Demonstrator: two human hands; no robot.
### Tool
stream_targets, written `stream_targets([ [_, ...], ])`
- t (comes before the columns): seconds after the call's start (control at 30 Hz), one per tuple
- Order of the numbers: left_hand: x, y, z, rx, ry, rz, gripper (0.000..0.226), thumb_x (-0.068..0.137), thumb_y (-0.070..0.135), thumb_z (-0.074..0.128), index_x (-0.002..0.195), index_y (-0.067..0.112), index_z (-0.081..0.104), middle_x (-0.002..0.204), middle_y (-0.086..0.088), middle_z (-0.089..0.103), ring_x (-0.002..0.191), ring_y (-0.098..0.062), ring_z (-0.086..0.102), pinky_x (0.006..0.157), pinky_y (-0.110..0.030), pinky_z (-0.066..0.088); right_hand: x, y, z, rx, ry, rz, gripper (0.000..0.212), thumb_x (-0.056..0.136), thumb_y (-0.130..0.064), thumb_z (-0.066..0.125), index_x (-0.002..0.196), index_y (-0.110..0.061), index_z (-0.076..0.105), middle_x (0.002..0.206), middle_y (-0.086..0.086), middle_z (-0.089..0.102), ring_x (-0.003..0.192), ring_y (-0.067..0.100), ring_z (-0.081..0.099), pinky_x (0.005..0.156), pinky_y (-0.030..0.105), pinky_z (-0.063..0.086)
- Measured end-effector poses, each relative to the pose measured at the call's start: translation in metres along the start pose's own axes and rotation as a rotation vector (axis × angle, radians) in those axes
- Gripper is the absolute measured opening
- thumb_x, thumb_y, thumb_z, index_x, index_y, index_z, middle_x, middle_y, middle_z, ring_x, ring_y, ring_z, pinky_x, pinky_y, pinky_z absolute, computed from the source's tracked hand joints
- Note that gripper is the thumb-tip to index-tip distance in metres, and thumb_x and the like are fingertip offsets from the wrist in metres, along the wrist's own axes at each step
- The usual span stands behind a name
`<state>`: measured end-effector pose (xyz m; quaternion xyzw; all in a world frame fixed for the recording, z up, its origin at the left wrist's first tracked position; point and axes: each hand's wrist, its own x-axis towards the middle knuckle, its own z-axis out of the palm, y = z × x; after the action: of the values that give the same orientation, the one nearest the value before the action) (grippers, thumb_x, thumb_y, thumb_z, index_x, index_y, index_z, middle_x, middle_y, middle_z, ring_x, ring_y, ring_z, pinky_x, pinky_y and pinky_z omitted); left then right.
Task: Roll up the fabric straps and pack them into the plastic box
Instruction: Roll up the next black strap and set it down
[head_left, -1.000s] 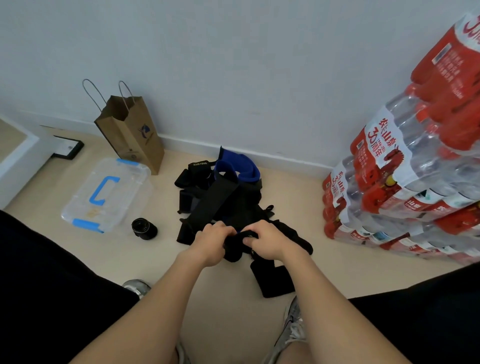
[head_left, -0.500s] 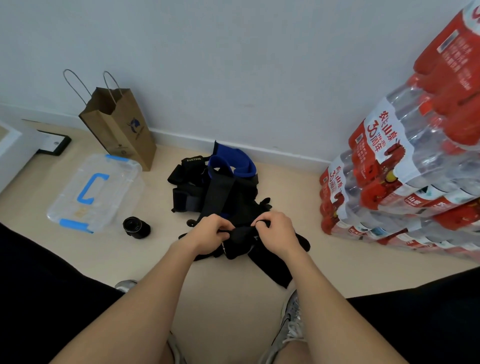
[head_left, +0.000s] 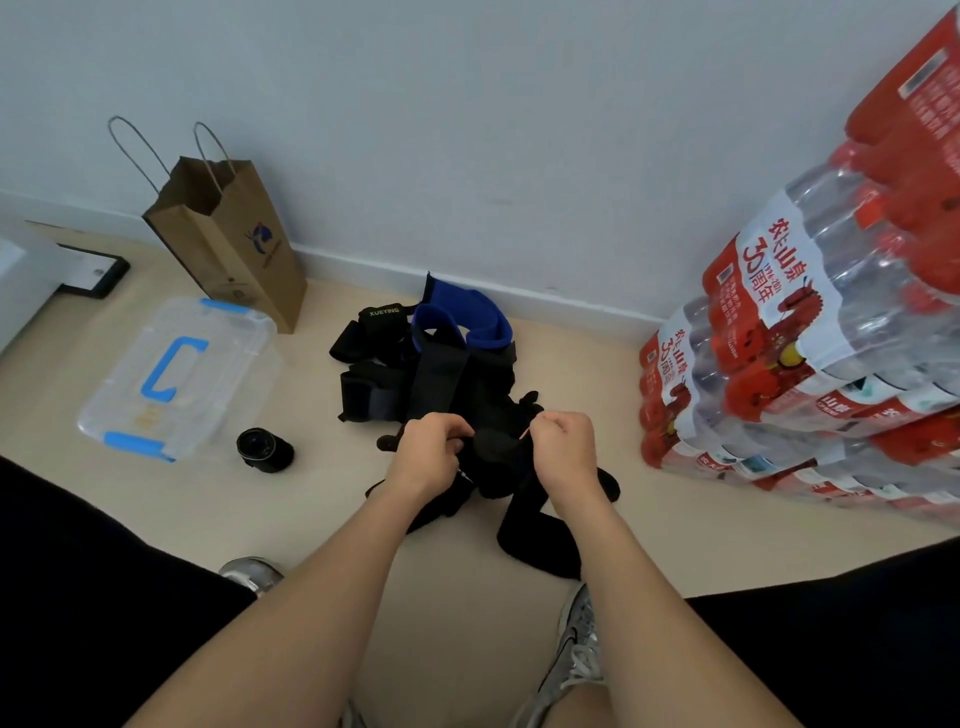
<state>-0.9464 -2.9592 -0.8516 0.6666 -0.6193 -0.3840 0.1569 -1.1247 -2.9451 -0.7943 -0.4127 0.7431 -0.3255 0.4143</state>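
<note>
From the head camera I look down at a smooth beige floor (head_left: 322, 499) meeting a pale matte wall. My left hand (head_left: 431, 454) and right hand (head_left: 563, 449) are both curled into fists, each gripping one end of a soft black fabric strap (head_left: 493, 460) bunched between them, its loose tail drooping to the floor below the right wrist. Just beyond the hands lies a rumpled pile of more straps (head_left: 410, 384), flat black webbing with a curved blue padded band (head_left: 485, 325) on top. To the left of the pile, near it but apart, sits one strap already wound into a tight black roll (head_left: 264, 450). Further left, well apart from my hands, is the plastic box (head_left: 130, 405), clear and rectangular with rounded corners, a blue handle and blue clips, its lid on. Behind it a creased brown paper bag (head_left: 234, 249) with thin cord handles stands upright against the wall. On the right rise stacked shrink-wrapped packs of water bottles (head_left: 810, 364) with glossy red labels. A grey mesh trainer (head_left: 576, 644) shows between my forearms.
</note>
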Motion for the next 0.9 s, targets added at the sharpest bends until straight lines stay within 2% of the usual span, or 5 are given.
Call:
stream_targets([
  [0.3, -0.008, -0.043, -0.012, 0.161, 0.029, -0.177, 0.039, 0.097, -0.009, 0.055, 0.121, 0.01, 0.079, 0.125, -0.011, 0.076, 0.118, -0.03, 0.071, 0.107, -0.038, 0.055, 0.019, -0.034, -0.037, 0.45, 0.565, 0.087, 0.038, 0.085, 0.007, 0.048, 0.06, -0.019, 0.037, 0.059, -0.008, 0.039, 0.052, 0.011, 0.039, 0.047, 0.026, 0.035],
  [0.47, -0.014, -0.012, -0.003, 0.034, -0.073, 0.042, 0.021, 0.095, 0.018, 0.078, 0.116, 0.019, 0.078, 0.106, 0.007, 0.073, 0.101, -0.01, 0.069, 0.091, -0.024, 0.055, 0.022, -0.024, -0.025, -0.058, 0.288, 0.101, 0.034, 0.087, -0.012, 0.058, 0.055, -0.017, 0.049, 0.049, -0.009, 0.045, 0.049, 0.017, 0.044, 0.045, 0.025, 0.032],
  [0.67, 0.014, -0.005, -0.039, -0.038, 0.309, -0.092, 0.02, 0.096, 0.022, 0.066, 0.11, 0.016, 0.078, 0.103, 0.001, 0.075, 0.093, -0.015, 0.071, 0.09, -0.038, 0.061, 0.012, -0.017, 0.026, -0.603, -0.413, 0.149, 0.021, 0.084, -0.036, 0.058, 0.083, -0.016, 0.062, 0.083, 0.004, 0.068, 0.077, 0.025, 0.066, 0.059, 0.032, 0.042],
  [0.77, 0.042, -0.017, -0.059, -0.021, 0.34, -0.164, 0.031, 0.096, 0.019, 0.065, 0.126, 0.014, 0.072, 0.123, -0.007, 0.07, 0.11, -0.023, 0.068, 0.101, -0.045, 0.058, 0.016, -0.02, 0.05, -0.686, -0.407, -0.017, 0.023, 0.085, -0.047, 0.067, 0.084, -0.024, 0.069, 0.079, -0.006, 0.071, 0.072, 0.015, 0.066, 0.06, 0.031, 0.048],
  [0.9, 0.088, -0.032, -0.076, -0.024, 0.284, -0.223, 0.045, 0.098, 0.013, 0.064, 0.143, 0.007, 0.06, 0.141, -0.018, 0.058, 0.121, -0.033, 0.063, 0.112, -0.046, 0.051, 0.034, -0.021, 0.077, -0.683, -0.459, -0.168, 0.044, 0.088, -0.049, 0.075, 0.126, -0.038, 0.057, 0.089, -0.014, 0.066, 0.08, 0.008, 0.063, 0.06, 0.032, 0.048],
])
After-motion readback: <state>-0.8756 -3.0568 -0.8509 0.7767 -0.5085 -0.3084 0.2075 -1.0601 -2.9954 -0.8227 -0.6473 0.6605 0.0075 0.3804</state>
